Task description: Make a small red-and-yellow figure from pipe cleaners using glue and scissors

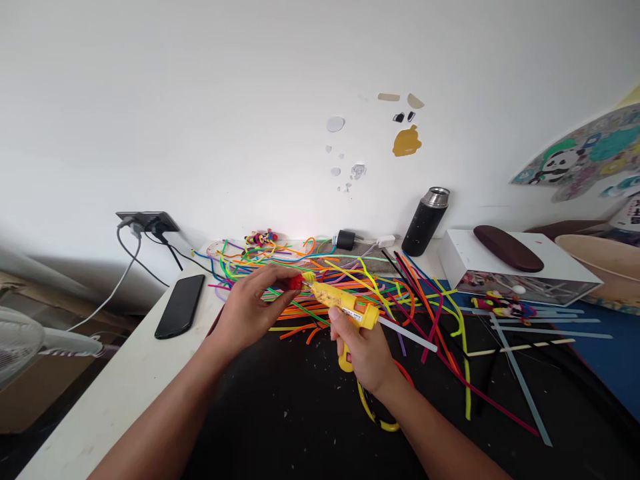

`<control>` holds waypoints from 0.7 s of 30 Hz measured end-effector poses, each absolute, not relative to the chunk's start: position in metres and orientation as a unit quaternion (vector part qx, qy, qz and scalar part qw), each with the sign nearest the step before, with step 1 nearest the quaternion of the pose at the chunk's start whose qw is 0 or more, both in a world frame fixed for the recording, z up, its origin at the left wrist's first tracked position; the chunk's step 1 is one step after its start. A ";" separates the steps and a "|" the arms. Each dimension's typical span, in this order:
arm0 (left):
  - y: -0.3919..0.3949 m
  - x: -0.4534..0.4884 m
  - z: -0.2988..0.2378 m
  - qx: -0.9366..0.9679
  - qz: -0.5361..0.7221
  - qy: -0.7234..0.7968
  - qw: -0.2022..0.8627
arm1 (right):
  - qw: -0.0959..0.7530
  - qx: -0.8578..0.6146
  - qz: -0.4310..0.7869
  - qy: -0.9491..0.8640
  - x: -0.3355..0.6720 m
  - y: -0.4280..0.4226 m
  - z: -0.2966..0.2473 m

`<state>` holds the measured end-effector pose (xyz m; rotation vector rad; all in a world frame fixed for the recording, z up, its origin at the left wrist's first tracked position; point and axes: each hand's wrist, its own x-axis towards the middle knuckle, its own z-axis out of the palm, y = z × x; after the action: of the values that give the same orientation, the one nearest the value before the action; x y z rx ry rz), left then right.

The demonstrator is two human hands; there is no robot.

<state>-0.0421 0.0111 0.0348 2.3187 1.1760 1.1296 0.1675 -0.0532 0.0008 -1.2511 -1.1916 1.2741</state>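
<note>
My right hand (363, 350) is wrapped round the handle of a yellow hot glue gun (345, 303), with a clear glue stick (407, 333) sticking out of its back. The gun's tip points left at a small red and yellow piece (300, 281) that my left hand (253, 303) pinches between its fingertips. Both hands hover over a black mat (300, 413). Behind them lies a tangled heap of bright pipe cleaners (350, 273) in orange, green, yellow and red.
A black phone (180, 305) lies at the left on the white table, below a wall socket (147, 221) with cables. A dark flask (425, 221), a white box (520, 270) with a dark case on it, small pipe-cleaner figures (503, 307) and glue sticks lie at the right. A fan (25, 340) stands far left.
</note>
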 end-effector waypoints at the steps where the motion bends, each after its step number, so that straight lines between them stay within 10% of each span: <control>1: 0.011 -0.042 0.036 0.810 0.393 0.409 0.146 | 0.477 -0.511 0.518 -0.493 0.168 -0.053 0.000; 21: 0.012 -0.038 0.032 0.783 0.397 0.441 0.188 | 0.592 -0.459 0.525 -0.405 0.172 -0.039 -0.007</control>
<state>-0.0381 0.0119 0.0317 2.2023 1.2408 1.1158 0.1718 -0.0386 -0.0068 -1.0672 -0.9418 1.2213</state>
